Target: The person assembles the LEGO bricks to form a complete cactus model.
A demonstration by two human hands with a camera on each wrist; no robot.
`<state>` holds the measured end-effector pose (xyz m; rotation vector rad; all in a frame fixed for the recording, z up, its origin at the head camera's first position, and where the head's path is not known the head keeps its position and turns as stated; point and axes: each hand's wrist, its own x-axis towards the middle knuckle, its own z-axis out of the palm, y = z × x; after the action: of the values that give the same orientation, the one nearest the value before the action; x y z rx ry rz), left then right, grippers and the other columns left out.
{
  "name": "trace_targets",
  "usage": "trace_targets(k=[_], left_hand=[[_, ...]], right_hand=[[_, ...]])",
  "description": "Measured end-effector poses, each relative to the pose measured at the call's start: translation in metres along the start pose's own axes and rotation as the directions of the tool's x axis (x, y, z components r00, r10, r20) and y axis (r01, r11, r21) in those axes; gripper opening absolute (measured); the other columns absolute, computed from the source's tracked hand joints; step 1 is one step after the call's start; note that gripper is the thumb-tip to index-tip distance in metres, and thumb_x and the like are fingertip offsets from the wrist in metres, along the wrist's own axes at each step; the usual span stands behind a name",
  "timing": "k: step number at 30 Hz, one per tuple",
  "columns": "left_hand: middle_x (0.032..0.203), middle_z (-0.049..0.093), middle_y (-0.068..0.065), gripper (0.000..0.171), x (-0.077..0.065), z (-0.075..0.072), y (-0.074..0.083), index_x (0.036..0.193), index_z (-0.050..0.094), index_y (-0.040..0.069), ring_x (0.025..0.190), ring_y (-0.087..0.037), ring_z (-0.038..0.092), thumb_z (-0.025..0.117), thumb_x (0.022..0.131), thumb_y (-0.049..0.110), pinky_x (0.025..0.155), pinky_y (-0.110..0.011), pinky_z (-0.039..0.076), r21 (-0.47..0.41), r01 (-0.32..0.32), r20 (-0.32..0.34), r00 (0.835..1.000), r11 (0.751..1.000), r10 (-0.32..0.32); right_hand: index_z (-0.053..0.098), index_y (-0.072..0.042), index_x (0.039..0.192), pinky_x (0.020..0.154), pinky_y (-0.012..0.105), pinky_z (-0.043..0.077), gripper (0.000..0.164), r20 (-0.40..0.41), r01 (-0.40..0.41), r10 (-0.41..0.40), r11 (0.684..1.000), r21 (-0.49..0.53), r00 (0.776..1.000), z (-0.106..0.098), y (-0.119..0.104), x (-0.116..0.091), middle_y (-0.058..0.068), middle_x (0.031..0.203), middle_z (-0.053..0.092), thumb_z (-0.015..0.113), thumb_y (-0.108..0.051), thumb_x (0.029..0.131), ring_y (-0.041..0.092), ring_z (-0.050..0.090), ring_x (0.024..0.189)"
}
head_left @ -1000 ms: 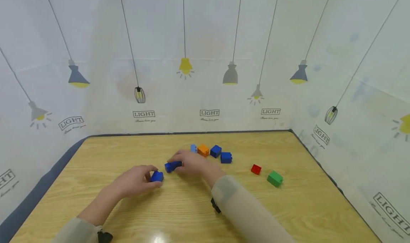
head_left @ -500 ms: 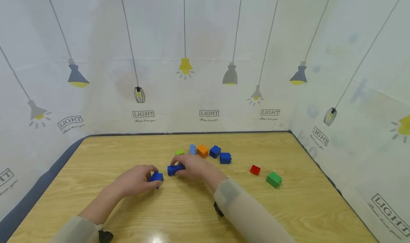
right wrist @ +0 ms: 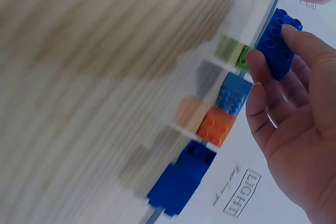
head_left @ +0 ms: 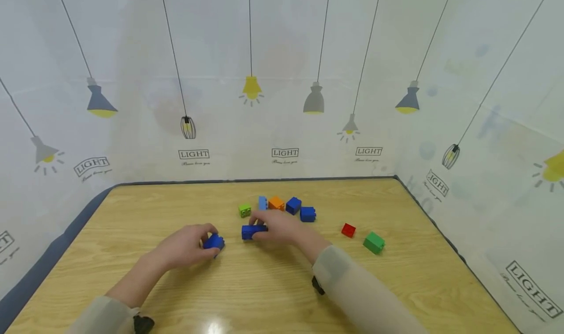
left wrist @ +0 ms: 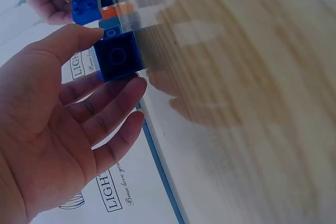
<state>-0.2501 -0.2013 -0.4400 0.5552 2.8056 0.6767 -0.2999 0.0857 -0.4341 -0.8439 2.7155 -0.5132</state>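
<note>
My left hand (head_left: 187,246) pinches a blue toy building brick (head_left: 213,243) between thumb and fingers. Its hollow underside shows in the left wrist view, where the thumb lies on its upper edge. To the right, my right hand (head_left: 282,226) grips a longer blue studded brick (head_left: 251,232) by its right end, and the studs of this brick (right wrist: 275,45) face the right wrist camera. The two held bricks are apart, with a small gap between them. Behind the right hand are a lime green brick (head_left: 245,210) and a light blue brick (head_left: 263,203).
An orange brick (head_left: 276,203) and two dark blue bricks, one farther back (head_left: 293,205) and one nearer (head_left: 308,214), continue the back row. Farther right lie a red brick (head_left: 348,230) and a green brick (head_left: 374,243). The wooden table (head_left: 246,295) meets a lamp-printed cloth (head_left: 282,118).
My right hand has shifted right with the long blue brick, widening the gap to the left one. The lime green brick has come into sight. The left hand's brick has tilted slightly.
</note>
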Motion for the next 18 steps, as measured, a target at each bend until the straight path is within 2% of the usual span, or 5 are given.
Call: trace_targets(k=[5, 12, 18], left_hand=[[0.110, 0.075, -0.004, 0.048, 0.001, 0.001, 0.004, 0.134, 0.068, 0.010, 0.095, -0.015, 0.069, 0.085, 0.097, 0.034, 0.081, -0.040, 0.062, 0.000, -0.020, -0.001, 1.000, 1.000, 0.020], [0.111, 0.075, -0.003, 0.044, 0.006, 0.008, 0.011, 0.133, 0.067, 0.013, 0.095, -0.013, 0.068, 0.085, 0.097, 0.030, 0.082, -0.037, 0.063, -0.008, -0.036, 0.006, 0.999, 0.999, 0.036], [0.111, 0.074, -0.003, 0.042, 0.011, 0.011, 0.021, 0.131, 0.066, 0.014, 0.095, -0.013, 0.068, 0.085, 0.097, 0.027, 0.084, -0.037, 0.063, -0.057, -0.084, 0.021, 0.996, 0.995, 0.086]], right_hand=[[0.068, -0.025, 0.133, 0.105, 0.039, 0.061, 0.030, -0.034, 0.007, -0.004, 0.995, 0.102, 0.999, -0.008, 0.014, -0.024, -0.002, 0.127, 0.075, 0.075, -0.035, 0.106, 0.014, 0.070, 0.113], [0.067, -0.024, 0.128, 0.089, 0.036, 0.059, 0.024, -0.060, 0.022, -0.011, 0.983, 0.185, 0.998, -0.010, 0.037, -0.051, -0.004, 0.117, 0.074, 0.073, -0.034, 0.108, 0.013, 0.066, 0.095], [0.067, -0.024, 0.127, 0.082, 0.033, 0.056, 0.024, -0.083, 0.003, 0.019, 0.966, 0.258, 0.996, -0.011, 0.049, -0.069, -0.005, 0.111, 0.072, 0.073, -0.035, 0.107, 0.016, 0.064, 0.093]])
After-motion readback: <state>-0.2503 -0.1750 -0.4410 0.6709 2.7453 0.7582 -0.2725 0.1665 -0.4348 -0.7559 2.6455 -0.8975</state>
